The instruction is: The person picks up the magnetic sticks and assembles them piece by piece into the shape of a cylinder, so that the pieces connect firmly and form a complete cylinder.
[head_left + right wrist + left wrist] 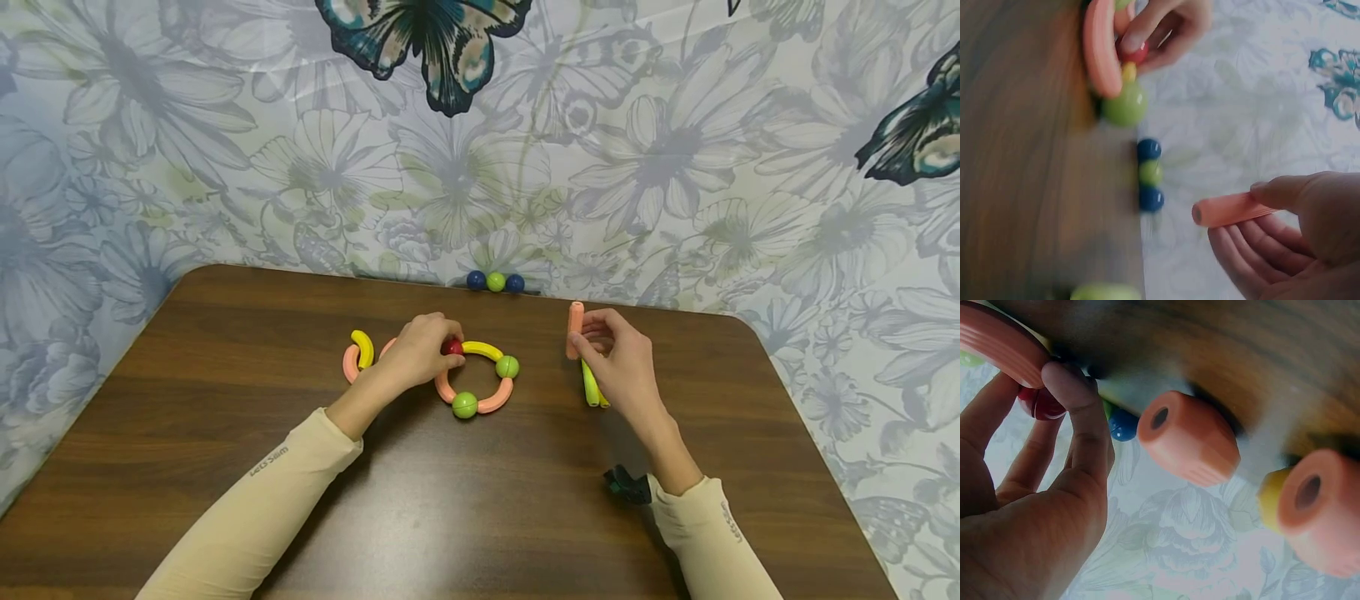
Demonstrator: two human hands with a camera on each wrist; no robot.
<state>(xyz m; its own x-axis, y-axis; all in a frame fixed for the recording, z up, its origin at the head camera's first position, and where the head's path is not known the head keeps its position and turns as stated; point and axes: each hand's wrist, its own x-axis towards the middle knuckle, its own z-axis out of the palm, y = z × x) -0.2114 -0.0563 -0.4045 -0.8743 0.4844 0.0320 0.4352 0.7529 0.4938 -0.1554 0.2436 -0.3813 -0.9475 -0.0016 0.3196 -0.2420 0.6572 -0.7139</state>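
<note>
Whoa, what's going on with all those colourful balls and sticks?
Someone is handling toy pieces on a table. Their left hand pinches a red ball, part of a ring of curved pieces and balls. Their right hand holds up a straight pink stick. Curved yellow and pink pieces lie left of the ring. By the far edge, a green ball sits between two blue balls.

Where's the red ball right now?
In the head view, the red ball is just left of centre, held by the left hand at the ring's far left, right beside the ring's curved yellow piece.
</note>
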